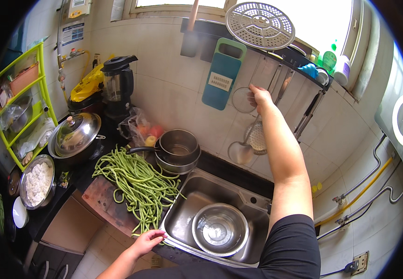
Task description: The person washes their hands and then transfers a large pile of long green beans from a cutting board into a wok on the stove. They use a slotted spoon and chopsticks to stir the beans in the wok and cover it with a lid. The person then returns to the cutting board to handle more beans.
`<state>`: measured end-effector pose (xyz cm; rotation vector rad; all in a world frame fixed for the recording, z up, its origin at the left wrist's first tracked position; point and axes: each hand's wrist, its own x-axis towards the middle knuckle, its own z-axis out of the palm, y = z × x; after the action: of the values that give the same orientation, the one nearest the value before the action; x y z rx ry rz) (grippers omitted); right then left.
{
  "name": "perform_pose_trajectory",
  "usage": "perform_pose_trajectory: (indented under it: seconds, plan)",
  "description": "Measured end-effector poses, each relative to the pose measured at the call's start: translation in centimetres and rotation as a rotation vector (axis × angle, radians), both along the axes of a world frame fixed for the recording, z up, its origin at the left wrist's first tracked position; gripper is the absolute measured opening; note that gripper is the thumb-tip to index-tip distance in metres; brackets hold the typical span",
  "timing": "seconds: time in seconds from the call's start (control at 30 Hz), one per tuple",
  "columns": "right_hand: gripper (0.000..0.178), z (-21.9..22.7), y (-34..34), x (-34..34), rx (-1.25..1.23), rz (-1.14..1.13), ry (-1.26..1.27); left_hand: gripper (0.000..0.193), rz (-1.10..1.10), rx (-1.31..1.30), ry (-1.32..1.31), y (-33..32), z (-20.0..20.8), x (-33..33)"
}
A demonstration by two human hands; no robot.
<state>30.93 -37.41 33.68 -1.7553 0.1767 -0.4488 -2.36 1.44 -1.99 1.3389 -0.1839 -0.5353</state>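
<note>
Right hand (260,97) reached the strainer (243,100), whether gripping I couldn't tell; below it, the sink (188,193) held a steel basin (220,229).

Blown-out window (325,23) (almost pure white), black fisheye vignette, curved edges

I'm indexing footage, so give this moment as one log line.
right hand: at strainer | left hand: near beans, sink | basin: in sink

Pale tiled walls (164,88); bright window (325,18)
</note>
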Motion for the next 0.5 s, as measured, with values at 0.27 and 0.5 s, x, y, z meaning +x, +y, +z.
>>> perform_pose_trajectory:
  seconds: [0.27, 0.5]
  plan:
    - [0.045, 0.0, 1.6, -5.0, -1.355, -0.679, -0.322, 0.031, 0.035, 0.030, 0.043, -0.1, 0.8, -0.3]
    - [0.045, -0.2, -7.4, -1.6, -0.498, -0.731, -0.196, 0.031, 0.007, -0.008, 0.043, -0.8, 0.6, -0.3]
